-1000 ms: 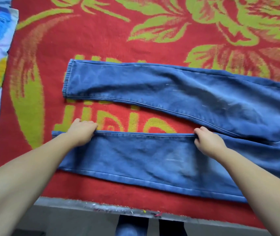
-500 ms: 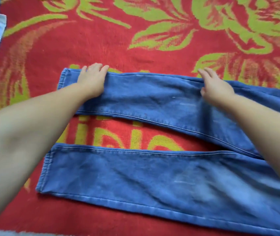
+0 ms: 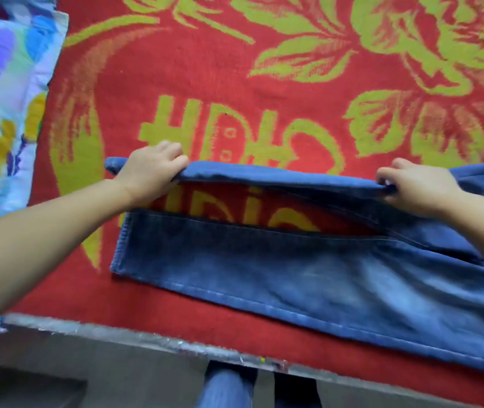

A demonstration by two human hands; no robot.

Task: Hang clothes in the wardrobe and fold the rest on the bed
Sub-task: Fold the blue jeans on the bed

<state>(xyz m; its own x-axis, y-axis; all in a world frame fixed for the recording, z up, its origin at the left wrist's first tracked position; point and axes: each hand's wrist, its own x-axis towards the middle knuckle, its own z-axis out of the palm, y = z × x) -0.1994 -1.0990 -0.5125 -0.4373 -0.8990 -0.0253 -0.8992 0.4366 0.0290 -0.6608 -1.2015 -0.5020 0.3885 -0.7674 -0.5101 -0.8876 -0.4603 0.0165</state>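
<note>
A pair of blue jeans [image 3: 308, 278] lies across the red and yellow-green bed cover [image 3: 234, 78], legs pointing left. The near leg lies flat by the bed's front edge. The far leg is lifted off the cover and held as a taut fold above the near leg. My left hand [image 3: 152, 172] grips that far leg close to its hem. My right hand [image 3: 411, 184] grips the same leg's upper edge further right. Red cover shows in the gap between the two legs.
A floral blue, white and yellow cloth [image 3: 2, 107] lies at the bed's left end. The grey bed edge [image 3: 146, 340] runs along the bottom, with my blue-trousered legs [image 3: 226, 387] below it. The jeans' waist end runs off the right side of the view.
Both hands went from the near leg to the far leg, took hold of it, and have now lifted it and pulled it toward me over the near leg.
</note>
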